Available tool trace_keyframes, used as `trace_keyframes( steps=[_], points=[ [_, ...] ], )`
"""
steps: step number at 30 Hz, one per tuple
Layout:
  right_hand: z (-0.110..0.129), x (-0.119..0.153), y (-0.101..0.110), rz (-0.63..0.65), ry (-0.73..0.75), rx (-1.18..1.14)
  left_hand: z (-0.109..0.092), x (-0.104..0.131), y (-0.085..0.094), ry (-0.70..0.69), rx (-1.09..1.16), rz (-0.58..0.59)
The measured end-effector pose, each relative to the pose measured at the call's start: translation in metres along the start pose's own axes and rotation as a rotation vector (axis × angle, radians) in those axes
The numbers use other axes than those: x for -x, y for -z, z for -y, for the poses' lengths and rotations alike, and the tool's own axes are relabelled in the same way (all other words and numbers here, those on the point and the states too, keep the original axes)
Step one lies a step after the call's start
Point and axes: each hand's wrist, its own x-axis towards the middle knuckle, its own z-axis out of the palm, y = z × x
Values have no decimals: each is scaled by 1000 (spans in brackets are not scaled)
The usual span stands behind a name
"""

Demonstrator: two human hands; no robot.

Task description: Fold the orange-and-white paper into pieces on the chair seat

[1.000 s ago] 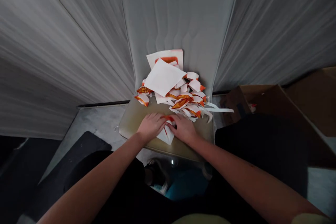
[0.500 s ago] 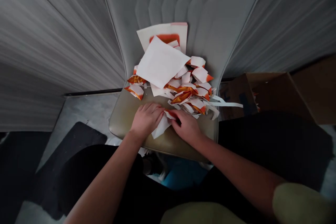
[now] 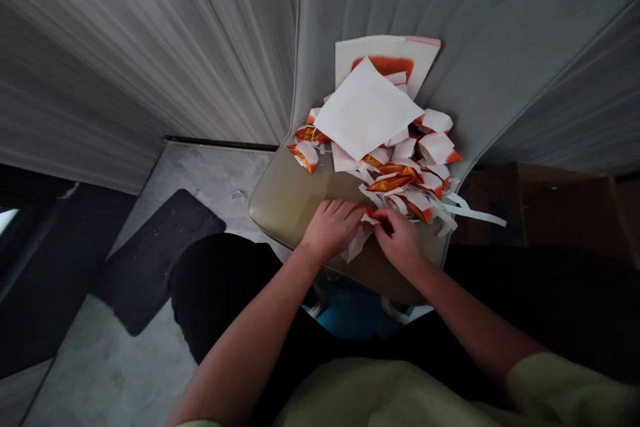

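Observation:
Low on the chair seat, both hands work on one sheet of white paper point(image 3: 357, 245) with an orange-red edge. My left hand point(image 3: 334, 230) has its fingers closed over the paper's left side, pressing it toward the seat. Opposite it, my right hand point(image 3: 400, 240) pinches the paper's upper right edge between thumb and fingers. The fingers partly hide the fold. Just beyond them lies a pile of folded paper pieces point(image 3: 395, 180), white outside with orange and gold showing. A flat white square sheet point(image 3: 367, 110) rests on top of the pile.
The padded chair point(image 3: 295, 190) has a quilted grey back. Behind the pile a white sheet with a red-orange patch point(image 3: 345, 53) leans on it. Pale strips point(image 3: 477, 213) stick out right. A cardboard box point(image 3: 565, 203) stands at right; a dark mat point(image 3: 165, 260) lies on the floor at left.
The camera view has turned left, so the chair, pile and hands appear farther right and tilted. Both hands stay on the same paper, with the fingers only slightly shifted.

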Motion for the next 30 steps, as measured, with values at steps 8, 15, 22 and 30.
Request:
trace_keyframes(
  steps=[8, 15, 22, 30],
  points=[
    [5, -2, -2, 26, -40, 16, 11, -1, 3, -32, 6, -18],
    [9, -3, 0, 50, 61, -61, 14, 2, -2, -84, -7, -74],
    [5, -5, -7, -51, 30, -92, 14, 2, -7, -18, 36, -135],
    [12, -7, -6, -55, 23, -150, 20, -1, -9, -40, 59, -270]
  ],
)
